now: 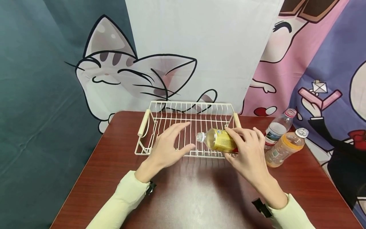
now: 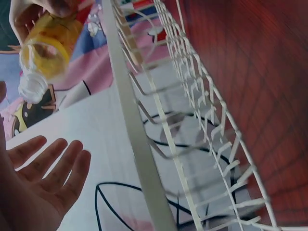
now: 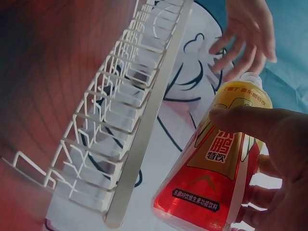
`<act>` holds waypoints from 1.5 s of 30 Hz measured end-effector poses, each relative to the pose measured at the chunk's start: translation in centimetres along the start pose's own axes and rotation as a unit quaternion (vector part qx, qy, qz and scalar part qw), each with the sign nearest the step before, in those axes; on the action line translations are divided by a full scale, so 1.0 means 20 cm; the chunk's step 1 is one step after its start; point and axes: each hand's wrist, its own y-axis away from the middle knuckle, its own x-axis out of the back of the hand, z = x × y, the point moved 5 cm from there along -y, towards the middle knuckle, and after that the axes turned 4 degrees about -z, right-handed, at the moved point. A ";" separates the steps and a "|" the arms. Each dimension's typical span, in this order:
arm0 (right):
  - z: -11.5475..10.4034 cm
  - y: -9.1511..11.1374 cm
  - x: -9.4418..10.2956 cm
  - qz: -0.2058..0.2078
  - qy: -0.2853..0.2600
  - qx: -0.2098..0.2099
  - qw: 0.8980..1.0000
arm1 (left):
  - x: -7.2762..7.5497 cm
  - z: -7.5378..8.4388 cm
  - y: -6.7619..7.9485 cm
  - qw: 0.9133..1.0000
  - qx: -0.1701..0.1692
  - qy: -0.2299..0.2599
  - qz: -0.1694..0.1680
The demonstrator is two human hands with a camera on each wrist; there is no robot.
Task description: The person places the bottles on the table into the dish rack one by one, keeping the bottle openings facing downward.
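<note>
Bottle-placing step, seemingly: right hand (image 1: 250, 151), fingers clamped round bottle (image 1: 221, 140), holds it tipped, top pointing left, at near right of rack (image 1: 144, 122); left hand (image 1: 166, 148), fingers apart, holds nothing; next move probably calls for left fingers steadying bottle's top.

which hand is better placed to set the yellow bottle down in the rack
The right hand, most likely: it grips the yellow bottle, which overlaps the right half of the rack in the head view. The left hand holds nothing and only hovers near the cap.
</note>
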 end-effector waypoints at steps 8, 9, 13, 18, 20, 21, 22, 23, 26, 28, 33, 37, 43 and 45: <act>-0.04 -0.02 -0.05 -0.015 0.016 0.021 1.000 | -0.09 0.09 -0.07 0.998 -0.016 0.035 -0.042; -0.05 -0.02 -0.06 -0.016 0.016 0.022 0.999 | -0.11 0.09 -0.07 0.998 -0.019 0.036 -0.042; -0.06 -0.02 -0.08 -0.023 0.013 0.026 0.999 | -0.15 0.11 -0.08 0.998 -0.025 0.041 -0.046; -0.08 -0.03 -0.10 -0.026 0.009 0.035 0.999 | -0.18 0.12 -0.08 0.997 -0.038 0.051 -0.038; -0.08 -0.03 -0.10 -0.026 0.009 0.037 0.999 | -0.18 0.12 -0.08 0.997 -0.043 0.052 -0.035; -0.08 -0.03 -0.10 -0.026 0.009 0.038 0.999 | -0.19 0.12 -0.08 0.997 -0.045 0.050 -0.033; -0.08 -0.03 -0.10 -0.026 0.009 0.038 0.999 | -0.19 0.12 -0.08 0.997 -0.045 0.049 -0.032; -0.08 -0.03 -0.10 -0.026 0.009 0.038 0.999 | -0.19 0.12 -0.08 0.997 -0.046 0.050 -0.032; -0.08 -0.03 -0.10 -0.025 0.008 0.040 0.999 | -0.19 0.11 -0.08 0.997 -0.042 0.058 -0.033; -0.08 -0.03 -0.11 -0.024 0.008 0.042 0.999 | -0.19 0.11 -0.08 0.997 -0.035 0.067 -0.034; -0.08 -0.03 -0.11 -0.020 0.006 0.042 0.999 | -0.19 0.10 -0.07 0.996 -0.020 0.079 -0.032; -0.09 -0.03 -0.12 -0.018 0.009 0.042 0.999 | -0.19 0.10 -0.06 0.995 -0.016 0.093 -0.025; -0.10 -0.04 -0.12 -0.018 0.002 0.046 0.999 | -0.18 0.09 -0.04 0.994 -0.017 0.104 -0.004; -0.11 -0.03 -0.11 -0.019 -0.004 0.046 0.999 | -0.18 0.08 -0.04 0.995 -0.016 0.103 0.001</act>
